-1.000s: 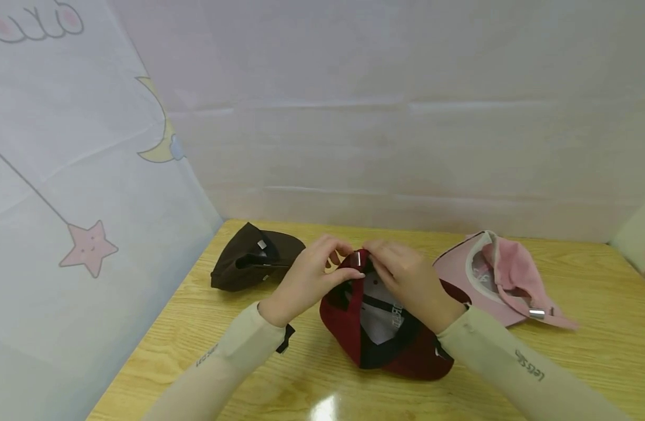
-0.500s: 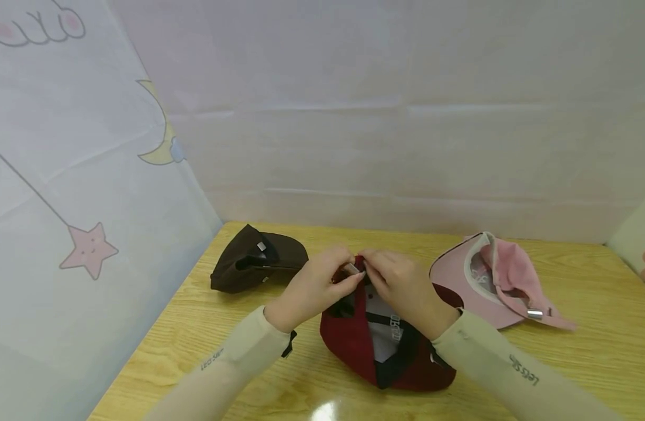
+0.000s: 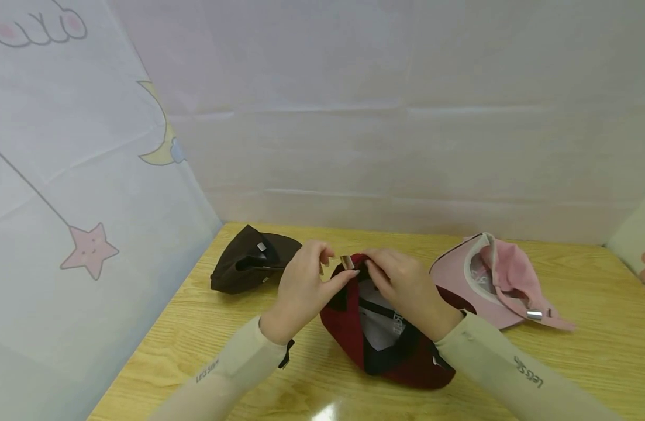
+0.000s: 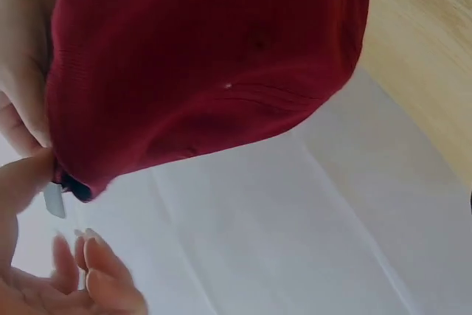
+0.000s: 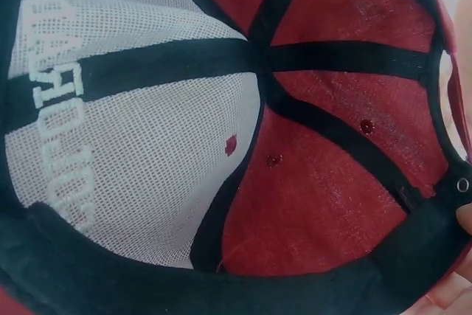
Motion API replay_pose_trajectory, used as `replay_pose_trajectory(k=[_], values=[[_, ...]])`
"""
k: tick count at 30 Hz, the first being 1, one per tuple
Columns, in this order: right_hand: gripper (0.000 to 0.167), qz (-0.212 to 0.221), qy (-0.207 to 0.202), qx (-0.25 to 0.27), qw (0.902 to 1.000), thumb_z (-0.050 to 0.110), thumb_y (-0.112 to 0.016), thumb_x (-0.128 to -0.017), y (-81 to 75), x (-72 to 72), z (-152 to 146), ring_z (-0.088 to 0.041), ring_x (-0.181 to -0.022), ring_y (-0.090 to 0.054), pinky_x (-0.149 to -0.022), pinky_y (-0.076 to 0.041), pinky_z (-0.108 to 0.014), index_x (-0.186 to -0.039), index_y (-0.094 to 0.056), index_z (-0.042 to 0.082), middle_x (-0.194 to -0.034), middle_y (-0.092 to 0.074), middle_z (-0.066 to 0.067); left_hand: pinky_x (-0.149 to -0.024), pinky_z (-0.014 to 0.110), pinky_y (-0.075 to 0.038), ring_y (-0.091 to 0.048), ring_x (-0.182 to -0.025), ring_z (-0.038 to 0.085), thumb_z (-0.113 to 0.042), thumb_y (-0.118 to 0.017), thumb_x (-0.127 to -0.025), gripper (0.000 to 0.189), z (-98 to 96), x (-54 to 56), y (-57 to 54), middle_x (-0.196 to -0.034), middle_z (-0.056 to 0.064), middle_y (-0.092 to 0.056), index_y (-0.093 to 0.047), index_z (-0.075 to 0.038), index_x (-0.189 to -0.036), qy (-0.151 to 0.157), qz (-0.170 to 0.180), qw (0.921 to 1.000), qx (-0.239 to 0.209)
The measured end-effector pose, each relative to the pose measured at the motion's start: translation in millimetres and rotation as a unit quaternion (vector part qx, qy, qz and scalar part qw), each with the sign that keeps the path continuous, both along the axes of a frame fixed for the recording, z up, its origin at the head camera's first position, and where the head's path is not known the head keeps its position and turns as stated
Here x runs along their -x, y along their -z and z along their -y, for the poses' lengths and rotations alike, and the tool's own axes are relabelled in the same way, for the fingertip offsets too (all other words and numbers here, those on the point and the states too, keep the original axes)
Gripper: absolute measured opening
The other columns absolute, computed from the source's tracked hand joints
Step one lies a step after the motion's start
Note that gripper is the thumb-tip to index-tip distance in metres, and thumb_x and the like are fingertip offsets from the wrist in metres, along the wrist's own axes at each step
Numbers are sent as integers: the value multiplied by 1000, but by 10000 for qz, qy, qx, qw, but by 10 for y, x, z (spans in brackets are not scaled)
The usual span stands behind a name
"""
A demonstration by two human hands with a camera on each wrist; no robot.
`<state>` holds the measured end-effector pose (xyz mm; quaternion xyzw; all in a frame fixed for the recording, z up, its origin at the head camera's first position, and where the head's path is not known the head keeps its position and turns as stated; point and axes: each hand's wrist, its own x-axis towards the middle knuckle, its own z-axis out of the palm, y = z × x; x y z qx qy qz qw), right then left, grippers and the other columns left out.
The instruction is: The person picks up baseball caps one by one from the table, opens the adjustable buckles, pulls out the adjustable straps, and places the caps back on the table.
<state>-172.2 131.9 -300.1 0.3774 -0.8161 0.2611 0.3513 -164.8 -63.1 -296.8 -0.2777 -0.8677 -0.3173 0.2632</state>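
Observation:
A dark red baseball cap (image 3: pixel 345 342) is held up on its side over the table, its inside towards me. The right wrist view shows its pale mesh front panel (image 5: pixel 155 123) and dark seam tape. My right hand (image 3: pixel 411 286) pinches the cap's edge beside the back strap, fingertips partly hidden. With its thumb, my left hand (image 3: pixel 301 286) presses at the strap's metal buckle (image 3: pixel 347 262); the other fingers are spread away from it. In the left wrist view the buckle (image 4: pixel 54 200) sticks out below the thumb, with the fingers (image 4: pixel 110 282) apart from it.
A dark brown cap (image 3: pixel 230 269) lies at the table's back left. To the right, a pink cap (image 3: pixel 519 266) with a silver buckle (image 3: pixel 534 314) lies inside-out towards me. Behind the wooden table (image 3: pixel 185 362) hangs a pale cloth (image 3: pixel 406 152).
My left fingers have come away from the buckle, leaving the thumb on it. The buckle has tilted to the left. My right hand keeps its grip, and the cap has shifted slightly down.

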Motion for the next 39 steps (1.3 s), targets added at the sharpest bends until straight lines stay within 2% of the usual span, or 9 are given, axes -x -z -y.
replay_pose_trajectory(k=[5, 10, 15, 17, 22, 27, 31, 36, 39], values=[[26, 49, 39, 62, 10000, -8, -72, -78, 9, 7, 3, -21, -71, -63, -57, -53, -32, -102, -67, -2, -86, -67, -11, -49, 21, -36, -42, -56, 6, -28, -74, -88, 24, -19, -94, -45, -67, -7, -48, -59, -13, -77, -177, 758, 9969, 134], [26, -62, 30, 84, 9999, -6, -73, -80, 9, 19, 1, -23, -72, -63, -59, -53, -35, -105, -68, -2, -85, -67, -11, -49, 22, -35, -40, -52, 5, -29, -66, -94, 27, -51, -117, -70, -62, -9, -46, -62, -15, -71, 139, 1477, 9887, -211], [22, -198, -48, 181, 9996, 16, -56, -100, 4, 29, -10, -24, -73, -62, -60, -52, -36, -108, -69, -1, -85, -67, -11, -49, 23, -32, -37, -50, 6, -23, -66, -94, 28, -59, -93, -41, -58, -5, -43, -58, -10, -70, 471, 2166, 9691, -1078], [22, -138, 12, 219, 9997, 14, -57, -99, 0, 22, -12, -24, -75, -63, -61, -53, -37, -109, -68, -1, -88, -68, -12, -50, 23, -34, -39, -52, 6, -21, -67, -94, 24, -50, -81, -24, -59, -4, -46, -61, -8, -74, 660, 2372, 9595, -1369], [40, 330, 361, 309, 9983, -7, -74, -80, -20, -11, -1, -26, -77, -65, -63, -54, -37, -118, -61, -8, -90, -68, -15, -54, 24, -40, -45, -59, 9, -17, -66, -94, 15, -28, -57, 12, -70, -1, -55, -66, -3, -87, 1128, 2641, 9417, -1754], [36, 370, 438, 362, 9977, -1, -75, -81, -28, -7, -11, -26, -76, -66, -65, -55, -38, -113, -61, -9, -89, -68, -14, -54, 24, -41, -45, -58, 10, -13, -64, -95, 14, -20, -61, 8, -71, 0, -53, -65, 0, -89, 1275, 2812, 9306, -1964], [22, 63, 256, 126, 9996, 17, -62, -96, -13, 28, -37, -26, -78, -65, -67, -55, -40, -104, -66, -2, -89, -69, -12, -54, 23, -41, -45, -57, 10, -10, -64, -94, 12, -20, -84, -26, -70, 0, -52, -64, 1, -89, 1231, 2900, 9277, -2003], [52, -305, 118, -194, 9993, 40, -33, -104, 3, 60, -42, -24, -73, -65, -64, -53, -41, -98, -67, 1, -83, -69, -9, -55, 23, -42, -46, -59, 10, -11, -64, -94, 12, -25, -90, -36, -73, 2, -55, -64, 1, -91, 1237, 2973, 9255, -1996], [52, -383, 109, -298, 9988, 40, -32, -105, 2, 62, -38, -22, -71, -64, -64, -53, -41, -94, -67, 2, -82, -69, -7, -55, 23, -42, -45, -60, 10, -11, -64, -94, 13, -27, -94, -37, -73, 2, -54, -64, 1, -89, 1239, 3009, 9247, -1976]])
